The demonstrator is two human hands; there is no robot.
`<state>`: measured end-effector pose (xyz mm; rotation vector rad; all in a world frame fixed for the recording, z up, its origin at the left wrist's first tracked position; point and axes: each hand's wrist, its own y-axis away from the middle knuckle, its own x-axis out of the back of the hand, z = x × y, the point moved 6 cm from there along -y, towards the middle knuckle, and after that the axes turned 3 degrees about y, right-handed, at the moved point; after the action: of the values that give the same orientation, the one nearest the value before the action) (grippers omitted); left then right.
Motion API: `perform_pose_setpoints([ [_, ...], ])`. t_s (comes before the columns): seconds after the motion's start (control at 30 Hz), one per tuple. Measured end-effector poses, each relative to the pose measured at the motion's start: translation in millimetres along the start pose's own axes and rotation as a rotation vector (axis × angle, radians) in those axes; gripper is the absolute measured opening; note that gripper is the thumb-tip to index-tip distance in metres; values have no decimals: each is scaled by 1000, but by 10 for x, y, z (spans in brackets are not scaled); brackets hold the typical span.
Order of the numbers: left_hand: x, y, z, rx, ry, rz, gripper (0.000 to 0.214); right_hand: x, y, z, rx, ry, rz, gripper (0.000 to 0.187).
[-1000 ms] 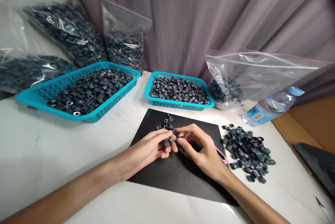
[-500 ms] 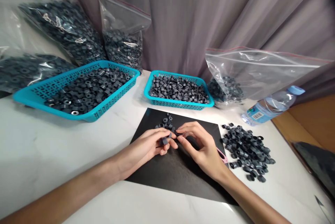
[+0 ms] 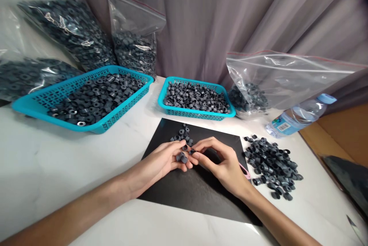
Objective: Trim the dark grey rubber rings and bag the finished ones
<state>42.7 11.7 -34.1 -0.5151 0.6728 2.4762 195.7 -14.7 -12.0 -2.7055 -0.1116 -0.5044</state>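
Over the black mat, my left hand is turned palm up with its fingers curled. A few small dark grey ring-shaped pieces rest on its fingers, and another sits near the thumb tip. Thumb and fingertips of my right hand pinch a small dark piece, which is partly hidden, close to my left fingertips. Just beyond the hands, a small group of grey rings lies on the mat. Partly covered by my right hand is a pink-handled tool.
Two blue baskets, a left one and a middle one, hold many grey rings. A loose pile of dark rings lies right of the mat. Behind it are a plastic bottle and a zip bag. More filled bags stand at left.
The fingers of my left hand have opened slightly, so more of the grey pieces show. My right hand has shifted slightly, still pinching at the left fingertips.
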Motion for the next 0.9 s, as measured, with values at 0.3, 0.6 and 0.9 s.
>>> perform_pose_setpoints([
  [0.3,-54,37,-12,30,-25,31,23,-4,-29,1,8,13,-90,14],
  [0.6,19,-23,-6,67,19,-17,26,8,-33,42,5,98,4,25],
  [0.9,42,12,88,22,-18,-14,26,-156,-43,56,92,296,-123,18],
])
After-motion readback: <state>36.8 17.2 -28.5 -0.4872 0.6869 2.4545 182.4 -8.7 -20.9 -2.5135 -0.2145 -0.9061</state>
